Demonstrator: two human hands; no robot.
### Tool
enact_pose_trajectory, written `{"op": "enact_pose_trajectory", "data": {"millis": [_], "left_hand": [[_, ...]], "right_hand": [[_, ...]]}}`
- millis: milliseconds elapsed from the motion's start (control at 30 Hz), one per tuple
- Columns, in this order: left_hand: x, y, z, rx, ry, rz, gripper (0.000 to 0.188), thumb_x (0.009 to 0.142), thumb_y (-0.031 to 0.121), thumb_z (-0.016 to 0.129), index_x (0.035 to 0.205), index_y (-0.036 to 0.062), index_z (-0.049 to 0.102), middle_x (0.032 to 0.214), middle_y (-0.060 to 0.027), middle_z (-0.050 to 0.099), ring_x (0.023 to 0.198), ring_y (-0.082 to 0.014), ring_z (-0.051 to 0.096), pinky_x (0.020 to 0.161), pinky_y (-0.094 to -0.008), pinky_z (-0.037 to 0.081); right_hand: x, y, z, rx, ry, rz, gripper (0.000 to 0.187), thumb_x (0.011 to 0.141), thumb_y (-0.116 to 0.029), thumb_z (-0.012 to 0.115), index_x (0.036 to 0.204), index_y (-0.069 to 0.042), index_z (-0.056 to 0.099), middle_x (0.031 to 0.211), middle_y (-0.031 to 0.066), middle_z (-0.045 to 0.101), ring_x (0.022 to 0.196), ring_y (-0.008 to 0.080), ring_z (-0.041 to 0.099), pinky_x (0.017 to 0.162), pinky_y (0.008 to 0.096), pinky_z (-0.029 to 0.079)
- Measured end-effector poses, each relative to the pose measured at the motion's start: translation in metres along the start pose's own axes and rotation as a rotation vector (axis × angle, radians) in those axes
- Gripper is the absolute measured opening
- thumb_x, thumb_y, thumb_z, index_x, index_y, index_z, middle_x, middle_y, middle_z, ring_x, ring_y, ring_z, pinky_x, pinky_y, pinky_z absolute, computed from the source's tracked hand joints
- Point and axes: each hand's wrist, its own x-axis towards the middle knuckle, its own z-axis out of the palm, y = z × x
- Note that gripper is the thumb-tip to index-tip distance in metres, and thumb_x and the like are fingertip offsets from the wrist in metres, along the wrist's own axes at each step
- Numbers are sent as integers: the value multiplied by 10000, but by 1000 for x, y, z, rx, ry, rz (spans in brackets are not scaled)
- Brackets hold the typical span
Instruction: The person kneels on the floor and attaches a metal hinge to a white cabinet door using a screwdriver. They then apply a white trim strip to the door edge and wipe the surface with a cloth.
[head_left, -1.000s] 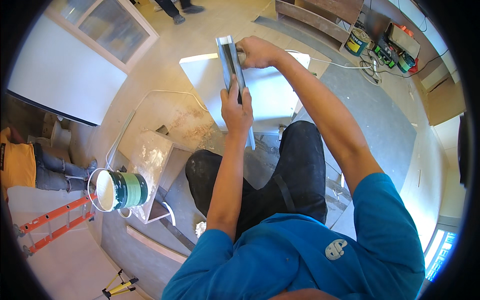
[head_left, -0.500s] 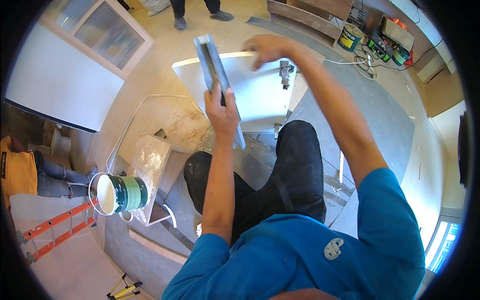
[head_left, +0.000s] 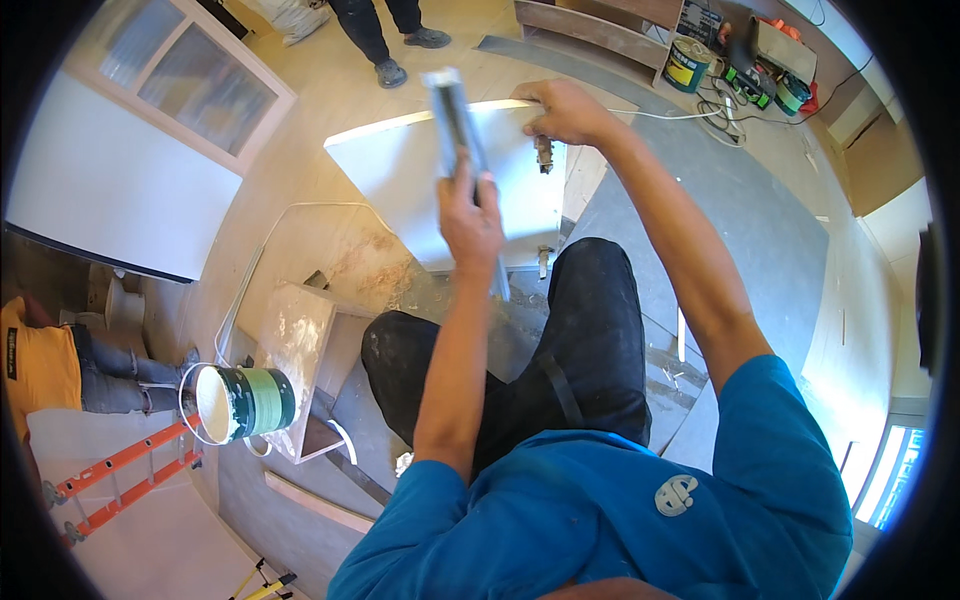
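Note:
My left hand (head_left: 468, 220) is closed around a long grey metal channel (head_left: 455, 115), which is smeared by motion and held upright in front of the white door panel. The white cabinet door (head_left: 385, 160) stands on edge beyond my knees. Along its right side sit two metal hinges, an upper hinge (head_left: 544, 156) and a lower hinge (head_left: 543, 261). At the far edge of this door, my right hand (head_left: 572, 113) grips the rim with fingers curled over it, just above the upper hinge.
To my left, a bucket (head_left: 245, 402) of pale paste stands on a stained wooden box (head_left: 290, 345). An orange ladder (head_left: 120, 478) and a person in an orange shirt (head_left: 45, 350) are farther left. Another person's shoes (head_left: 391, 73) show beyond the door. Tins and tools (head_left: 688, 64) lie far right.
My right hand has come down onto the far edge of the door and closed on it. The metal channel has shifted right in my left hand. The whole view has turned slightly.

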Motion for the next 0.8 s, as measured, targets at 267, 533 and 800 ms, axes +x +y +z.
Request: {"op": "enact_pose_trajectory", "data": {"millis": [267,533,800], "left_hand": [[-1,13,16,-27,18,-18,532,1006,239,668,1495,40,596,948,-180,600,837,-334,647,761,-454,546],[45,25,15,1,14,-53,523,1005,231,670,1477,15,605,994,-207,616,844,-333,650,775,-439,545],[50,40,9,7,-70,65,524,1022,267,659,1503,68,591,954,-206,611,821,-370,660,746,-474,542]], "right_hand": [[-2,-2,2,-75,27,-36,423,749,-105,806,1163,-51,743,1033,203,760,986,390,723,878,467,552],[0,1,4,-100,69,-77,393,767,-109,801,1146,-27,735,972,208,765,937,376,738,841,448,563],[-2,-1,-3,-59,5,-52,477,720,-138,833,1175,-32,739,1031,253,749,997,427,719,888,500,552]]}}
